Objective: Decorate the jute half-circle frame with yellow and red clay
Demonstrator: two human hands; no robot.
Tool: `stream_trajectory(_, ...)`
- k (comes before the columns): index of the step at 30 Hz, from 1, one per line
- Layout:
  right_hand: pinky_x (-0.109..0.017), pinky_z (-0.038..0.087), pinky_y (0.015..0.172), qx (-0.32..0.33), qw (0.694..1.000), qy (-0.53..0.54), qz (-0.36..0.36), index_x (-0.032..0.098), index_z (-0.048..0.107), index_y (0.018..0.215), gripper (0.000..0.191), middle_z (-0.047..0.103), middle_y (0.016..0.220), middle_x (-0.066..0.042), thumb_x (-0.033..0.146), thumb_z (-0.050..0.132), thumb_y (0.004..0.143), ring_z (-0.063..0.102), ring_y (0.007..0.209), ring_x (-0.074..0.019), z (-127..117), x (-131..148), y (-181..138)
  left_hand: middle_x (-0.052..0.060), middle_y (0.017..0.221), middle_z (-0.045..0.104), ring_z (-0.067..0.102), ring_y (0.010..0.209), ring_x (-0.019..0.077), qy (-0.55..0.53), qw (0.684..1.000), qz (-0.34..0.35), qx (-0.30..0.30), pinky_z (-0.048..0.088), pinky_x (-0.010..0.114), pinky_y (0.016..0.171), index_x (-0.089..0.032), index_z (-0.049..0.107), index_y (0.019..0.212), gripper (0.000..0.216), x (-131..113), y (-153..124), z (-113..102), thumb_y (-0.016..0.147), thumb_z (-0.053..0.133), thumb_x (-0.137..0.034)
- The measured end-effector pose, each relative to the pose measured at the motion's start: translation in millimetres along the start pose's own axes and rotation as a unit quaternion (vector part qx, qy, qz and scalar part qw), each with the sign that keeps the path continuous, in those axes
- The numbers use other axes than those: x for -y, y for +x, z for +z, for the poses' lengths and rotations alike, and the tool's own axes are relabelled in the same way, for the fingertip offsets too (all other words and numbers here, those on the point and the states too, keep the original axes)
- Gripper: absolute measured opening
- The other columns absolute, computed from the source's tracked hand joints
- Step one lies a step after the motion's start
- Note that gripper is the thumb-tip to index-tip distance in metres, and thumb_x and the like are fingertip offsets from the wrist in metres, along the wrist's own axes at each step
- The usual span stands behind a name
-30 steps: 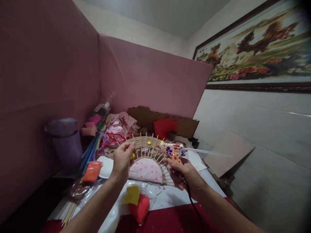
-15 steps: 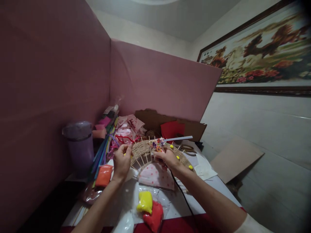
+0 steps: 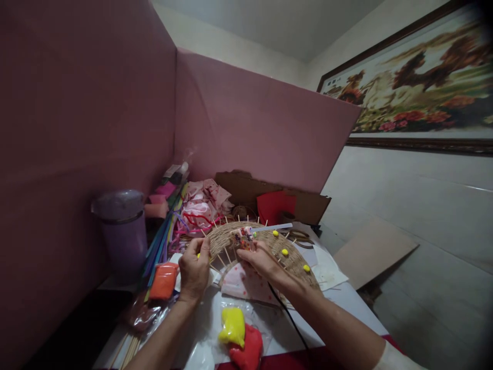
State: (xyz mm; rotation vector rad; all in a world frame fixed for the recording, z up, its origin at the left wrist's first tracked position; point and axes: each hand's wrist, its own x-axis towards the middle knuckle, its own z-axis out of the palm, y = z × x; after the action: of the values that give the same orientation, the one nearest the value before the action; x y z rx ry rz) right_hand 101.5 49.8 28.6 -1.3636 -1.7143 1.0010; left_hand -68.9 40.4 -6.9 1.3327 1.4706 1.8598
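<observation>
My left hand (image 3: 194,270) pinches a small yellow clay ball (image 3: 199,255) at the left edge of a woven half-round piece (image 3: 265,246) with wooden sticks poking from its rim. My right hand (image 3: 262,260) grips a flower-patterned glue gun (image 3: 244,238) over the weave's middle, its white glue stick (image 3: 273,227) pointing right and its black cord (image 3: 288,316) trailing toward me. Three yellow balls (image 3: 284,252) sit on the weave's right side. A pink dotted half-circle (image 3: 246,280) lies under the arch.
Yellow clay (image 3: 232,326) and red clay (image 3: 248,352) lie in plastic near me. An orange packet (image 3: 164,280), purple tumbler (image 3: 121,228), coloured straws (image 3: 159,241) and pink cloth (image 3: 202,208) crowd the left. Scissors (image 3: 298,237), brown cardboard (image 3: 269,198) and pink partition walls (image 3: 250,118) stand behind.
My right hand has carried the glue gun leftward and lower over the weave. My left hand stays at the left edge with the yellow ball. The view has shifted slightly.
</observation>
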Motion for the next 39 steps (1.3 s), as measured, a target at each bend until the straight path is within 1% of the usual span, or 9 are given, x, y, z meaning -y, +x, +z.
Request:
stream_trajectory(2,-0.023,0.022,0.038,-0.004,1.000,-0.001,0.007,0.020,0.041,0.051,0.019,0.036,0.043,0.006,0.024,0.051,0.067,0.030,0.037,-0.0074,-1.3,-2.8,2.3,-0.002,0.057,0.053,0.050,0.055,0.0133,0.006,1.000,0.003,0.003,0.037,0.022,0.055,-0.019,0.055,0.069,0.027,-0.8,-1.3,0.5,0.081,0.049,-0.042)
stream_trajectory(5,-0.023,0.021,0.035,0.013,1.000,-0.002,0.020,0.020,0.041,0.048,0.025,0.036,0.038,0.006,0.028,0.051,0.070,0.030,0.034,-0.0077,-3.9,-3.1,3.8,-0.003,0.057,0.053,0.049,0.055,0.0127,0.006,1.000,0.005,0.004,0.037,0.022,0.055,-0.019,0.055,0.068,0.026,-1.5,-2.5,1.0,0.082,0.048,-0.041)
stream_trajectory(8,-0.022,0.022,0.034,0.026,0.999,0.002,0.032,0.020,0.042,0.048,0.026,0.038,0.037,0.006,0.029,0.051,0.071,0.031,0.032,-0.0078,-6.0,0.5,3.0,-0.003,0.057,0.052,0.049,0.055,0.0125,0.002,1.000,0.003,0.001,0.037,0.022,0.054,-0.019,0.055,0.068,0.027,-0.9,-2.3,1.0,0.082,0.049,-0.041)
stream_trajectory(11,-0.021,0.024,0.035,0.023,0.999,-0.004,0.035,0.019,0.042,0.047,0.027,0.040,0.038,0.006,0.028,0.052,0.070,0.032,0.033,-0.0070,-7.3,1.9,2.7,-0.003,0.055,0.052,0.049,0.053,0.0129,-0.002,1.000,0.000,-0.005,0.037,0.022,0.054,-0.019,0.055,0.067,0.028,0.3,-1.4,0.6,0.081,0.050,-0.042)
stream_trajectory(21,-0.021,0.025,0.033,0.054,0.998,-0.022,0.028,0.019,0.047,0.044,0.030,0.042,0.036,0.004,0.028,0.051,0.073,0.034,0.032,-0.0080,-8.4,-17.3,11.4,-0.003,0.055,0.052,0.048,0.053,0.0132,-0.013,1.000,-0.007,-0.007,0.037,0.023,0.054,-0.019,0.055,0.066,0.028,-0.7,-2.1,0.8,0.079,0.051,-0.043)
stream_trajectory(25,-0.020,0.026,0.036,0.047,0.998,-0.020,0.021,0.019,0.047,0.044,0.030,0.043,0.036,0.004,0.027,0.052,0.072,0.036,0.034,-0.0082,-7.6,-17.4,12.0,-0.003,0.055,0.052,0.048,0.054,0.0132,-0.013,1.000,-0.006,-0.002,0.037,0.022,0.054,-0.019,0.055,0.066,0.028,-1.4,-2.5,0.8,0.080,0.050,-0.042)
stream_trajectory(31,-0.021,0.026,0.034,0.047,0.999,-0.016,0.019,0.019,0.045,0.046,0.027,0.043,0.037,0.004,0.026,0.052,0.071,0.035,0.033,-0.0079,-5.4,-16.8,12.8,-0.003,0.056,0.051,0.048,0.054,0.0125,-0.018,1.000,-0.007,0.003,0.037,0.022,0.054,-0.019,0.054,0.066,0.026,-1.1,-2.5,1.5,0.081,0.050,-0.041)
stream_trajectory(36,-0.020,0.026,0.034,0.048,0.999,-0.014,0.021,0.018,0.046,0.049,0.024,0.044,0.038,0.005,0.026,0.051,0.071,0.035,0.032,-0.0074,-3.4,-20.2,15.3,-0.003,0.055,0.052,0.048,0.052,0.0129,-0.032,0.999,-0.016,-0.004,0.036,0.022,0.053,-0.019,0.056,0.066,0.028,-0.4,-2.0,2.1,0.078,0.053,-0.043)
stream_trajectory(39,-0.020,0.026,0.034,0.044,0.999,-0.017,0.021,0.018,0.046,0.048,0.025,0.043,0.037,0.005,0.027,0.051,0.071,0.035,0.032,-0.0071,-3.4,-21.7,15.8,-0.002,0.056,0.053,0.048,0.053,0.0132,-0.036,0.999,-0.016,-0.001,0.036,0.022,0.052,-0.019,0.056,0.066,0.028,-0.4,-2.3,2.1,0.078,0.053,-0.044)
